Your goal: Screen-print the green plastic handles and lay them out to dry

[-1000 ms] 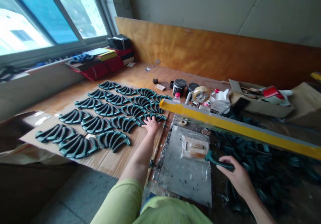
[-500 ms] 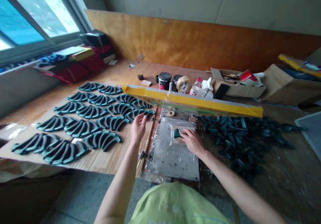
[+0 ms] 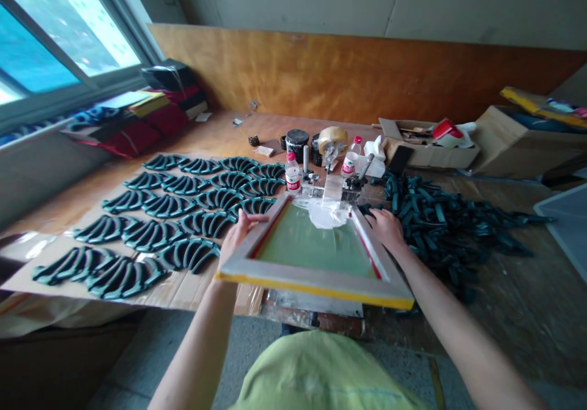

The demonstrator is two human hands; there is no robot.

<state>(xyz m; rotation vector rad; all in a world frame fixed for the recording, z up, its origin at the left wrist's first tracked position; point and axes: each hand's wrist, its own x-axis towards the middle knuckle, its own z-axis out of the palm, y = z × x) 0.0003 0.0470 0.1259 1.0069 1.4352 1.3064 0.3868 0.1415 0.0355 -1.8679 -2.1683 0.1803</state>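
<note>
A screen-printing frame [image 3: 316, 284] with a green mesh and a yellow-taped front edge lies tilted down over the metal plate in front of me. White ink [image 3: 324, 214] is pooled at its far end. My left hand [image 3: 239, 235] grips the frame's left rail, fingers curled over it. My right hand [image 3: 387, 227] rests on the right rail near its far end, fingers bent over the edge. Rows of dark green curved pieces [image 3: 183, 220] lie on cardboard to the left. A loose heap of the same pieces [image 3: 452, 223] sits to the right.
Behind the frame stand ink tins [image 3: 298, 144], a tape roll [image 3: 333, 137], small bottles [image 3: 292, 174] and an open cardboard box [image 3: 431, 147]. Stacked red and dark items [image 3: 151, 110] sit by the window. Another box [image 3: 518, 137] is at far right.
The frame, raised before, has swung down over the plate. My right hand left the green piece on the plate and both hands moved onto the frame's side rails.
</note>
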